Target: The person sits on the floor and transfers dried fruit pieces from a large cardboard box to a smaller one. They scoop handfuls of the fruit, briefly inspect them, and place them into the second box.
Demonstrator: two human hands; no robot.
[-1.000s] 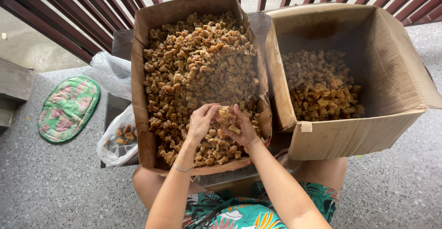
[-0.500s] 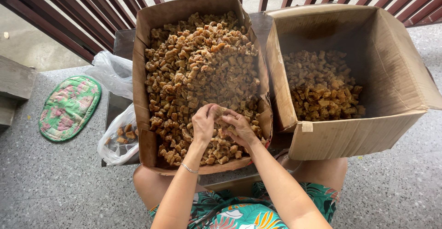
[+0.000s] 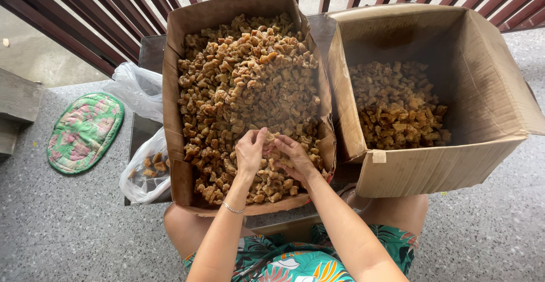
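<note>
Head view, looking down at a seated person's two hands working over a shallow cardboard tray (image 3: pixel 173 106) heaped with brown, irregular crisp chunks (image 3: pixel 244 83). The left hand (image 3: pixel 250 152) and the right hand (image 3: pixel 293 157) are meeting over the near end of the tray, both resting on the heap. The fingers of the two hands are curling together around one pale chunk (image 3: pixel 270 140), pinching it between them just above the pile. A thin bracelet (image 3: pixel 233 208) is circling the left wrist.

To the right of the tray, touching its side wall, a deeper cardboard box (image 3: pixel 454 157) is lying tipped on its side, holding a lower layer of the same brown chunks (image 3: pixel 397 106). To the left of the tray, a clear plastic bag (image 3: pixel 142 171) is holding a few chunks, and a second, crumpled bag (image 3: pixel 136 89) is lying just beyond it. Farther left of the tray, a green floral mat (image 3: pixel 85 131) is lying on the speckled floor (image 3: pixel 68 231). Beyond the tray, a dark red railing (image 3: pixel 85 26) is running across the far edge. Near the tray, the person's floral-patterned garment (image 3: pixel 272 259) is showing between the forearms.
</note>
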